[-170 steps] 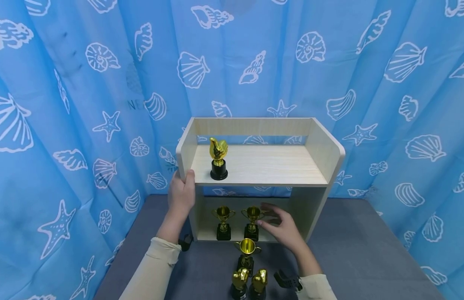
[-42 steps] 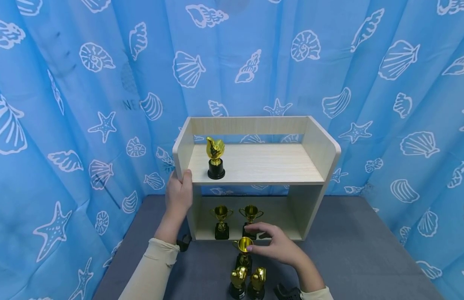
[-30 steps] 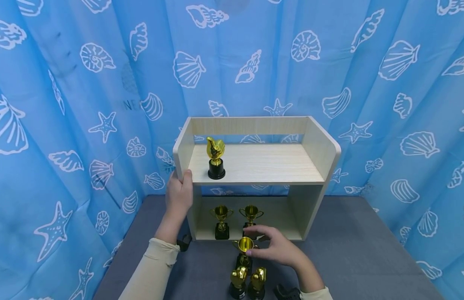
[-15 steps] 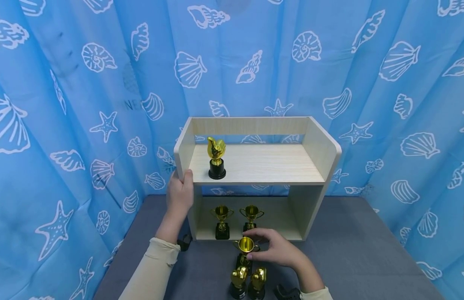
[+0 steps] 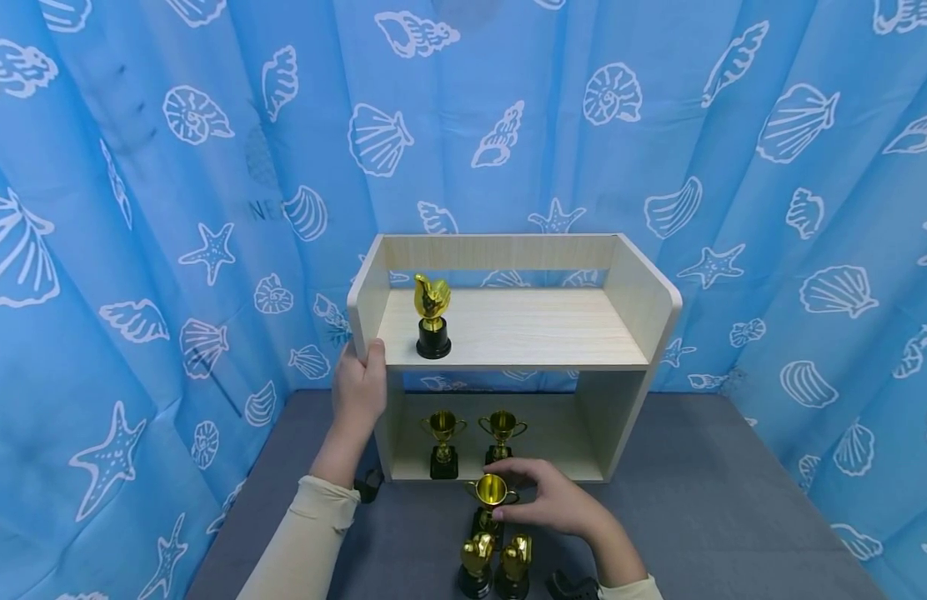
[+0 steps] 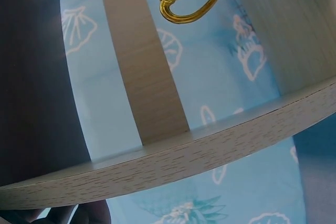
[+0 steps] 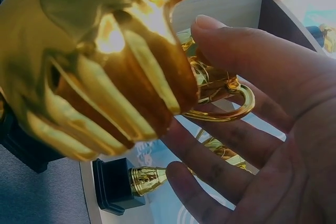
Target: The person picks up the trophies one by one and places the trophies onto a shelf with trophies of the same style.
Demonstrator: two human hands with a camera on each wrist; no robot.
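In the head view my left hand (image 5: 360, 387) grips the left side panel of a two-tier wooden shelf (image 5: 666, 308), thumb in front. My right hand (image 5: 549, 500) is at a gold trophy cup (image 5: 491, 492) standing on the table before the shelf, its thumb on the near side and fingers curled round the far side. In the right wrist view the thumb (image 7: 236, 45) and fingers lie on either side of that cup's handle (image 7: 247, 100). Two similar cups, left (image 5: 443, 442) and right (image 5: 502, 429), stand on the lower tier; the right one's base is partly hidden by my hand.
A gold thumbs-up trophy (image 5: 433, 317) stands at the upper tier's left. Two gold fist-shaped trophies, left (image 5: 476, 560) and right (image 5: 515, 562), stand on the grey table (image 5: 726, 500) just in front of the cup. A blue shell-patterned curtain (image 5: 508, 108) hangs behind.
My right hand has moved from the right cup on the lower tier down toward the front cup, then settled slightly lower around it. My left hand stays on the shelf panel.
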